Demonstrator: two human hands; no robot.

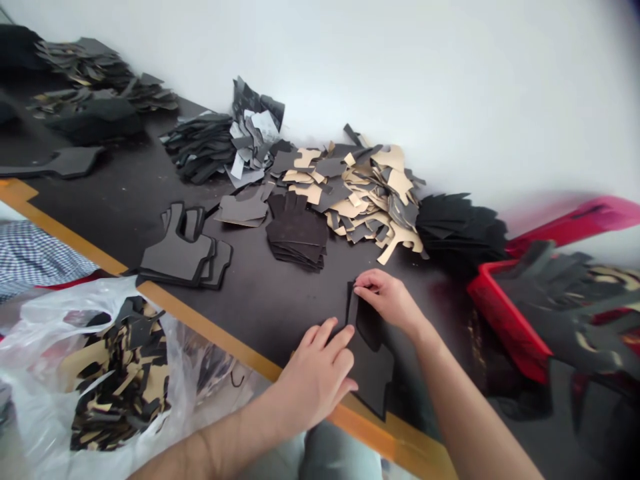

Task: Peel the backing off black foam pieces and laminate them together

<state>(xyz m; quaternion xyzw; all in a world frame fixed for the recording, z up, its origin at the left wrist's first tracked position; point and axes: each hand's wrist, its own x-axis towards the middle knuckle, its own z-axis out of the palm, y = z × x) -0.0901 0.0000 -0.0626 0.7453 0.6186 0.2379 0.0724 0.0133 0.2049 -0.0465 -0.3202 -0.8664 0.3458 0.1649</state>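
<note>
A dark, flat cut-out piece [373, 373] lies on the black table near its front edge, its narrow strips pointing away from me. My right hand [387, 297] pinches the far tip of a strip between thumb and fingers. Beside it, my left hand [325, 367] rests palm down with spread fingers, the fingertips touching the piece's left side. Farther back sits a stack of dark cut pieces [297, 233]. To the left lies another stack of grey-topped pieces [180, 253].
A heap of beige and grey scraps [360, 187] lies by the white wall. At right stands a red bin [510, 323] full of dark pieces. Plastic bag of offcuts [125, 373] hangs at lower left. Brown tape [210, 327] runs along the table's front edge.
</note>
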